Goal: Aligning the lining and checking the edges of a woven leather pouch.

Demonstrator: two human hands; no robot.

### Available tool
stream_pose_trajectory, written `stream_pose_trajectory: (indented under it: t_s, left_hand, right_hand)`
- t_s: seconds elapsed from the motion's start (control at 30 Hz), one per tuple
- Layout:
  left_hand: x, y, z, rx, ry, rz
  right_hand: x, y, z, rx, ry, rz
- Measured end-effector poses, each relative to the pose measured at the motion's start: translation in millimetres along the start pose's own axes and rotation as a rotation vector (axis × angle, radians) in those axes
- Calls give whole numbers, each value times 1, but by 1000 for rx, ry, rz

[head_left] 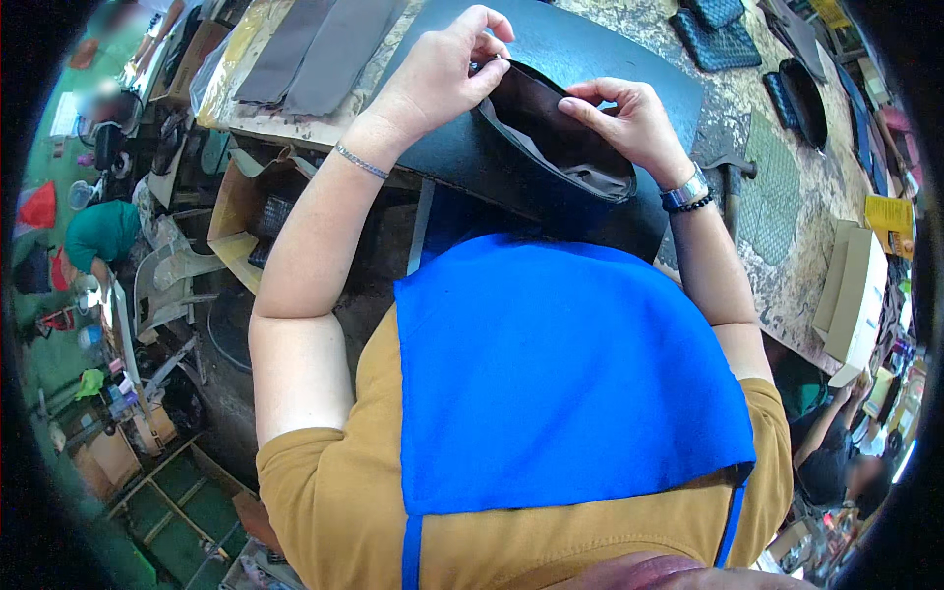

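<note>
A black pouch [547,133] with a grey-brown lining is held with its mouth gaping upward over a dark work mat [600,44]. My left hand [454,67] pinches the far left end of the pouch's rim between thumb and finger. A small shiny bit shows at that fingertip, too small to name. On the far right side of the rim, my right hand [626,123] grips the edge, thumb toward the opening and fingers curled behind. The lower outside of the pouch blends into the dark mat and is hard to make out.
Dark flat panels [313,59] lie at the far left of the worktable. A hammer [731,187] rests right of the mat, beside a green textured sheet [772,192]. Black woven pouches [723,44] sit at the far right. An open carton [241,211] stands lower left.
</note>
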State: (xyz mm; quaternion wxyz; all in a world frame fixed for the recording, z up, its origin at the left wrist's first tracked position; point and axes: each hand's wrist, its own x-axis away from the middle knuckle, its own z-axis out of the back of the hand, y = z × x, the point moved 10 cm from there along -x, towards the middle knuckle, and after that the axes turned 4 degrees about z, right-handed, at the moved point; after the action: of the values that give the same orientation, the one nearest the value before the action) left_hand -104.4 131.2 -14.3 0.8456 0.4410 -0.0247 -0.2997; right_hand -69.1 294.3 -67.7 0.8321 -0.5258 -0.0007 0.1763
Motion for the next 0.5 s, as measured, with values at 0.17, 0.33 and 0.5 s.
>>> stream_pose_trajectory:
  t_s: [0.17, 0.33, 0.5]
  left_hand:
    - [0, 1, -2, -18, -20, 7]
    - [0, 3, -1, -28, -4, -14]
    - [0, 0, -2, -22, -6, -47]
  right_hand:
    - [-3, 5, -2, 55, -53, -14]
    - [-6, 5, -6, -85, -27, -25]
    - [-10, -3, -3, -3, 3, 54]
